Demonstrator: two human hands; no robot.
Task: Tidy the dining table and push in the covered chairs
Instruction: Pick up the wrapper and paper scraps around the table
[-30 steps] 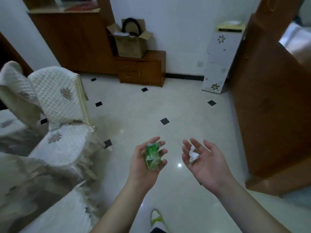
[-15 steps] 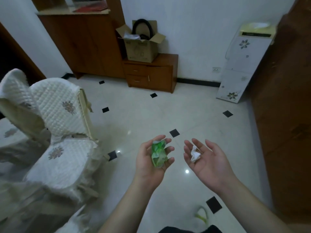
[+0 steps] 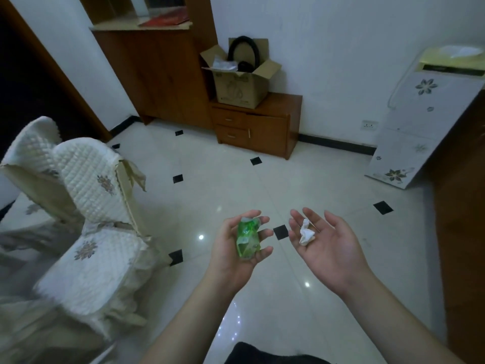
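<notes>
The person is carrying trash away, so the tidy-up step looks under way. The left hand (image 3: pixel 236 248) is palm up at 6 o'clock, its fingers curled round a crumpled green wrapper (image 3: pixel 248 239). The right hand (image 3: pixel 328 245) is just beside it at 5 o'clock, palm up, fingers spread apart, with a small white paper ball (image 3: pixel 306 232) lying on them. Next they probably need a bin; none shows here. The covered chairs (image 3: pixel 89 206) stand at 9 o'clock, not yet pushed in.
</notes>
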